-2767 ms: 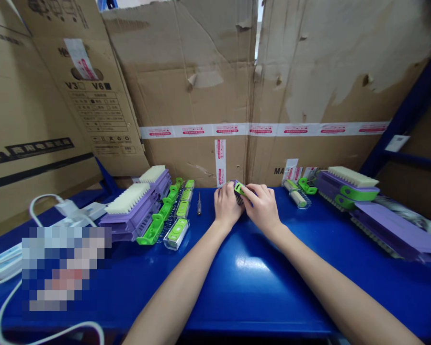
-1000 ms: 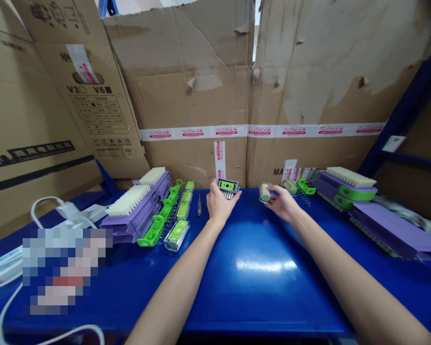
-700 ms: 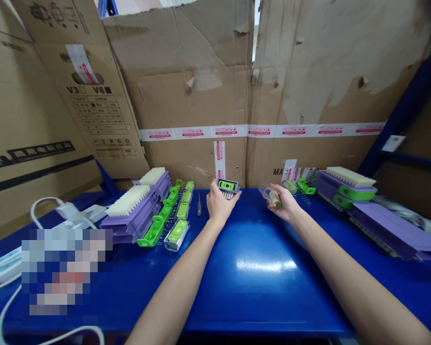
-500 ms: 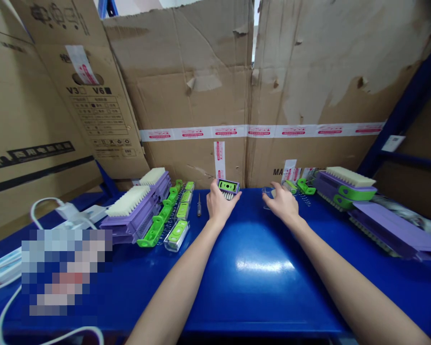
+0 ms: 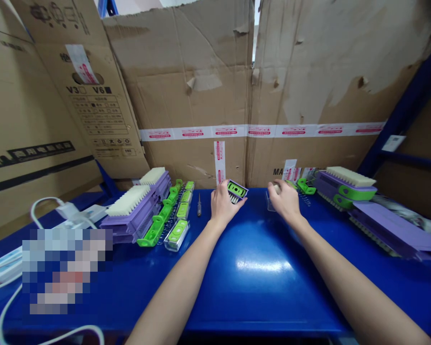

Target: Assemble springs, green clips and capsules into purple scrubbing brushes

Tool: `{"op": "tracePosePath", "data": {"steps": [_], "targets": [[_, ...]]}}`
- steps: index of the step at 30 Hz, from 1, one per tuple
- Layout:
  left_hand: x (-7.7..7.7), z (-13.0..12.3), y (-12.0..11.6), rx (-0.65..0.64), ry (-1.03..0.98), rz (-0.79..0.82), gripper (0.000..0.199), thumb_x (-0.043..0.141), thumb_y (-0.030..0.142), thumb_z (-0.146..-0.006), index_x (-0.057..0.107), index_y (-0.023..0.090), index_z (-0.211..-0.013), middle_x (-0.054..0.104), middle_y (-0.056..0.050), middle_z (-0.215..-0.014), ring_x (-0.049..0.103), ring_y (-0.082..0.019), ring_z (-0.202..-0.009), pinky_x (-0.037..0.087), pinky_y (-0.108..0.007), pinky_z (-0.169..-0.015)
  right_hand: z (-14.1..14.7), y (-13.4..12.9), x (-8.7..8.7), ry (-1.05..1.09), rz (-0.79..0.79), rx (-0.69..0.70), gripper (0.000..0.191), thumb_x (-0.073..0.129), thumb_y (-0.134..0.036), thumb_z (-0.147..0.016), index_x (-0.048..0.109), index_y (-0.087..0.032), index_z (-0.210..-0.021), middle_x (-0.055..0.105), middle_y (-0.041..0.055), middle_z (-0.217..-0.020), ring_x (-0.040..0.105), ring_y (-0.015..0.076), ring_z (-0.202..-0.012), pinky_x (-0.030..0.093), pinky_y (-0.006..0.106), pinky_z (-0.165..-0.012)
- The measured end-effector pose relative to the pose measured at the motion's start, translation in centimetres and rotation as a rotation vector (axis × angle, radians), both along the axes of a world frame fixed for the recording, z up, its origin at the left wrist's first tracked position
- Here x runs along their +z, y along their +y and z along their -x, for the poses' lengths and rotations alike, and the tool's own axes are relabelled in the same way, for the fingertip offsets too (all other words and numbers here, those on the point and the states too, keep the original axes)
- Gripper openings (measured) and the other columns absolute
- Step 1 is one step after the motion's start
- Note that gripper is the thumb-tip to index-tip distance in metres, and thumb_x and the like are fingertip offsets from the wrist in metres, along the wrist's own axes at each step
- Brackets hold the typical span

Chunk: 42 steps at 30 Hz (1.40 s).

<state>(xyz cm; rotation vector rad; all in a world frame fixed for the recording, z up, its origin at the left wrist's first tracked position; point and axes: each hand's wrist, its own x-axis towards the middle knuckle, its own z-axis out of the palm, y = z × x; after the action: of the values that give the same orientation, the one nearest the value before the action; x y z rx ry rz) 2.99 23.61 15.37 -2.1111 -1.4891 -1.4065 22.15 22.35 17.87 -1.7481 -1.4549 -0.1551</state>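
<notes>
The table [image 5: 258,297] is blue and shiny. On its left side there are a white power strip [image 5: 3,266], purple brushes [image 5: 140,211], a row of green brackets [image 5: 156,230], clear cases [image 5: 177,233] and one screwdriver [image 5: 199,206]. At far right lie purple-green brushes [image 5: 345,184] and one green bracket [image 5: 306,188].

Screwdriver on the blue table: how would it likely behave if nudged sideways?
The screwdriver would probably stay stiff, given its straight, thin shaft. It may roll or pivot, since it lies loose on a glossy, smooth-looking tabletop. The thicker handle probably carries much of the weight.
</notes>
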Motion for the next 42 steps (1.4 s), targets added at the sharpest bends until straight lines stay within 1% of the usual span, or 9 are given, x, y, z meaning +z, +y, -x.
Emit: {"op": "tracePosePath", "data": {"steps": [2,5,11,18,27,32,37,40,42], "targets": [[0.0,-0.1,0.0,-0.018,0.037,-0.016,0.074,0.072,0.045,-0.065,0.035,0.018,-0.122,0.058,-0.012,-0.111,0.057,-0.027,-0.105,0.042,-0.037,-0.087,0.7,-0.2,0.1,0.018,-0.126,0.111,0.039,0.037,-0.036,-0.086,0.059,-0.014,-0.110,0.059,0.0130,-0.100,0.056,0.0238,-0.092,0.043,0.035,-0.082],[-0.1,-0.1,0.0,-0.052,0.097,-0.048,0.071,0.071,0.044,-0.067,0.035,0.018,-0.122,0.058,-0.012,-0.111,0.056,-0.027,-0.105,0.041,-0.038,-0.089,2.3,-1.2,0.3,-0.018,-0.269,0.252,0.039,0.039,-0.033,-0.084,0.055,-0.015,-0.114,0.054,0.0110,-0.096,0.056,0.0226,-0.085,0.045,0.035,-0.077],[-0.5,-0.1,0.2,-0.102,0.190,-0.132,0.058,0.062,0.034,-0.074,0.036,0.017,-0.123,0.058,-0.014,-0.115,0.054,-0.026,-0.108,0.039,-0.039,-0.092,5.5,-2.7,-0.2,-0.121,-0.351,0.391,0.036,0.046,-0.030,-0.083,0.050,-0.018,-0.117,0.048,0.0097,-0.096,0.054,0.0220,-0.084,0.047,0.034,-0.072],[-0.7,-0.2,0.0,-0.130,0.249,-0.178,0.050,0.054,0.024,-0.077,0.038,0.015,-0.123,0.057,-0.014,-0.115,0.054,-0.026,-0.107,0.037,-0.041,-0.094,5.5,-2.7,-0.6,-0.304,-0.404,0.403,0.034,0.047,-0.031,-0.086,0.054,-0.016,-0.117,0.055,0.0101,-0.098,0.051,0.0233,-0.090,0.040,0.036,-0.076],[-0.5,-0.2,-0.2,-0.154,0.278,-0.160,0.052,0.053,0.023,-0.074,0.038,0.015,-0.124,0.057,-0.014,-0.118,0.054,-0.026,-0.109,0.035,-0.042,-0.097,5.6,-2.4,-0.9,-0.291,-0.440,0.439,0.034,0.045,-0.032,-0.088,0.054,-0.018,-0.119,0.057,0.0106,-0.099,0.052,0.0232,-0.090,0.041,0.036,-0.075],[-0.1,-0.5,-0.8,-0.188,0.199,-0.164,0.054,0.056,0.027,-0.071,0.040,0.015,-0.121,0.059,-0.013,-0.115,0.055,-0.026,-0.107,0.034,-0.043,-0.098,5.6,-2.4,-1.0,-0.288,-0.469,0.445,0.034,0.046,-0.032,-0.088,0.054,-0.018,-0.119,0.057,0.0105,-0.097,0.052,0.0228,-0.089,0.042,0.037,-0.076],[0.0,-1.0,-1.2,-0.183,0.103,-0.119,0.050,0.056,0.023,-0.071,0.043,0.016,-0.118,0.061,-0.012,-0.112,0.058,-0.025,-0.103,0.036,-0.042,-0.096,5.9,-2.3,-0.9,-0.275,-0.465,0.471,0.035,0.047,-0.032,-0.088,0.053,-0.016,-0.119,0.058,0.0109,-0.099,0.052,0.0232,-0.090,0.042,0.038,-0.078],[0.2,-1.1,-1.2,-0.201,-0.042,0.012,0.054,0.061,0.026,-0.069,0.041,0.018,-0.119,0.060,-0.012,-0.114,0.058,-0.026,-0.104,0.040,-0.041,-0.092,5.9,-2.4,-0.7,-0.238,-0.439,0.527,0.042,0.048,-0.031,-0.085,0.047,-0.017,-0.125,0.057,0.0118,-0.105,0.052,0.0244,-0.097,0.043,0.039,-0.081],[0.3,-1.1,-1.1,-0.209,-0.202,0.143,0.058,0.066,0.033,-0.068,0.040,0.019,-0.118,0.062,-0.012,-0.108,0.060,-0.027,-0.098,0.045,-0.039,-0.084,5.8,-2.5,-0.5,-0.230,-0.410,0.586,0.048,0.048,-0.028,-0.083,0.041,-0.018,-0.130,0.055,0.0126,-0.112,0.050,0.0256,-0.104,0.043,0.041,-0.085]]}}
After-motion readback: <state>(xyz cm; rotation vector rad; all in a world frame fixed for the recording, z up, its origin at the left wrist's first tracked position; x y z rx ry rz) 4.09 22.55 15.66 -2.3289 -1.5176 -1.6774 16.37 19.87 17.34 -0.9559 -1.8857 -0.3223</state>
